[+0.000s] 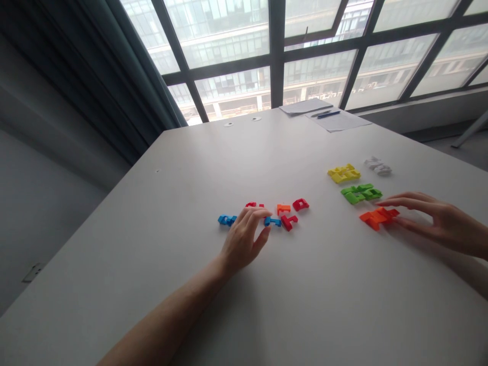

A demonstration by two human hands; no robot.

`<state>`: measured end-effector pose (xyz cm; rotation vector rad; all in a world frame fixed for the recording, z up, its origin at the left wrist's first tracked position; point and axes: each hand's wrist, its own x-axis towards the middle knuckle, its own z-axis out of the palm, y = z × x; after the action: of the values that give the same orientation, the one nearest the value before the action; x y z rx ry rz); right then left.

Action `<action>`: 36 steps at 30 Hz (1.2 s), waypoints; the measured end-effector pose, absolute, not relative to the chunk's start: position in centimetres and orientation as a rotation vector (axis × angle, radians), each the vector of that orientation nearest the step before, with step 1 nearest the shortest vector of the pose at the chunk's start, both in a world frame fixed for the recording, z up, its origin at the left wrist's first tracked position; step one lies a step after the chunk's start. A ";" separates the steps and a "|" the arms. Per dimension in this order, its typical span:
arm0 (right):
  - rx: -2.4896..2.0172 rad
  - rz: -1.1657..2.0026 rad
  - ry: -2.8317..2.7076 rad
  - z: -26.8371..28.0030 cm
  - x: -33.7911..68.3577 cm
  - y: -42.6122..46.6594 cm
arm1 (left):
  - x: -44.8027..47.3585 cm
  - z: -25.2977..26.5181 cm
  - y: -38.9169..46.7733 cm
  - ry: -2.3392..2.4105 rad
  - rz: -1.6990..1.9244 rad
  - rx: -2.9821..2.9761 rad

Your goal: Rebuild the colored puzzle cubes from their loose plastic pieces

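My left hand (244, 239) is at the middle cluster, thumb and index finger apart on either side of the near end of a small blue plastic piece (273, 222). Whether they touch it I cannot tell. Close by lie another blue piece (226, 220), an orange piece (283, 209), a red piece (301, 204) and a second red piece (289, 222). More red (250, 205) shows behind my fingers, partly hidden. My right hand (438, 221) has its fingers spread beside a group of orange pieces (377, 217), the fingertips at its right edge.
Beyond the orange group sit green pieces (361, 193), yellow pieces (343, 173) and white pieces (377, 166) in groups. Papers (343, 121) with a pen (328, 115) lie at the far edge of the white table (171, 203), before the window. A dark curtain (99, 61) hangs at left.
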<state>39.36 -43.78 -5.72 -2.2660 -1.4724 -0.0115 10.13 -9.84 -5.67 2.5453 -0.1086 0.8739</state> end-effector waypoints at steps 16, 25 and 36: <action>-1.859 -0.207 -1.850 -3.5 29.7 -29.3 | 10.3 -5.7 -9.8 0.027 0.715 2.816; -1.998 -0.054 -1.854 -3.5 30.0 -22.9 | 10.4 -5.8 -9.8 -0.005 0.814 2.805; -1.944 -0.091 -1.747 -0.6 32.7 -26.2 | 10.4 -5.8 -9.7 0.036 0.833 2.727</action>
<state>32.74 -26.24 -0.61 -1.9438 -1.7474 -0.0911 10.44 -9.67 -5.81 2.7266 0.0360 0.8328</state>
